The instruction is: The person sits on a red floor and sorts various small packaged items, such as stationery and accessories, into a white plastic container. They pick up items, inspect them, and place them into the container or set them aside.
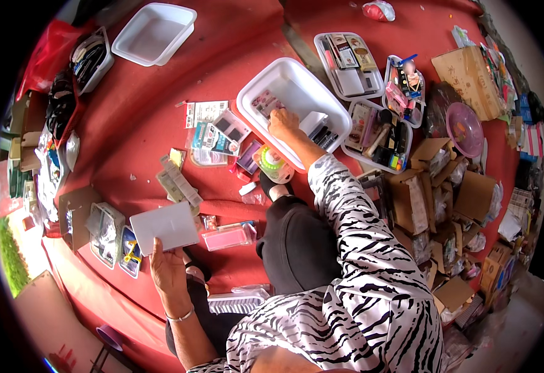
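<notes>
The white box [164,228] partly hides the left hand [167,271].

My sleeve [371,236] is white with black zebra stripes, my trousers [300,245] plain black. The flat box [165,225] in my left fingers [157,247] is pale grey-white, the tub [297,87] around my right fingers [277,117] white. I see red cloth [154,118], a pink pack [227,238], a lime-green round item [272,156], a purple-pink basin [464,129] and a brown cardboard box [469,81].
</notes>
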The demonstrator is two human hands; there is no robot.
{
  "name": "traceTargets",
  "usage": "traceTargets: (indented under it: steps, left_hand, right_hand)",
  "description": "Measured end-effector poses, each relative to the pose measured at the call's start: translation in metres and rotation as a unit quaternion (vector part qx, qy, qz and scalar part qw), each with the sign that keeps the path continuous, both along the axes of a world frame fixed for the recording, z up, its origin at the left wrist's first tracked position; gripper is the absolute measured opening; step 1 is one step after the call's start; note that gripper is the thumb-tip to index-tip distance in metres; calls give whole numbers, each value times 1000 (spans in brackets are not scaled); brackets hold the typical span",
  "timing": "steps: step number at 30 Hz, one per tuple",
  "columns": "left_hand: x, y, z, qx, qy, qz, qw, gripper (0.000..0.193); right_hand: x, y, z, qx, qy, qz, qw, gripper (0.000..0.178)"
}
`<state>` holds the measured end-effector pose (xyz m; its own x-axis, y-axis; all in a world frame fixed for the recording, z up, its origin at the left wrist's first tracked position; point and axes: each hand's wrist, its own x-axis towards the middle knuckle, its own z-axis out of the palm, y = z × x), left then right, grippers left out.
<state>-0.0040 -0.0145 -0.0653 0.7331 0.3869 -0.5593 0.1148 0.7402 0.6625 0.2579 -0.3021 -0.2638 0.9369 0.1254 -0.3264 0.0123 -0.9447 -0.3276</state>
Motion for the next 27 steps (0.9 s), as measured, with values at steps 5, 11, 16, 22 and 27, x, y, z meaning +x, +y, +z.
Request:
traceTargets:
  steps: [5,11,16,22,27]
  left_hand:
    - [-3,2,0,5,18,18,1000,32]
    - [0,1,-1,10,27,7,1000,33]
    - [1,-2,3,18,31,0,999,29]
    - [1,-4,2,24,30,-9,999,30]
    - [2,-3,-2,20,11,-27,999,30]
  right_hand:
    - [-4,-6,10,3,-158,-55,986,27]
    - [21,-43,-8,-81,-141,-66,985,22]
    - [30,-38,-3,-101,-140,-18,985,19]
    - [26,-41,-20,-65,-198,-57,976,23]
    - [34,-54,29,-12,-82,-164,983,33]
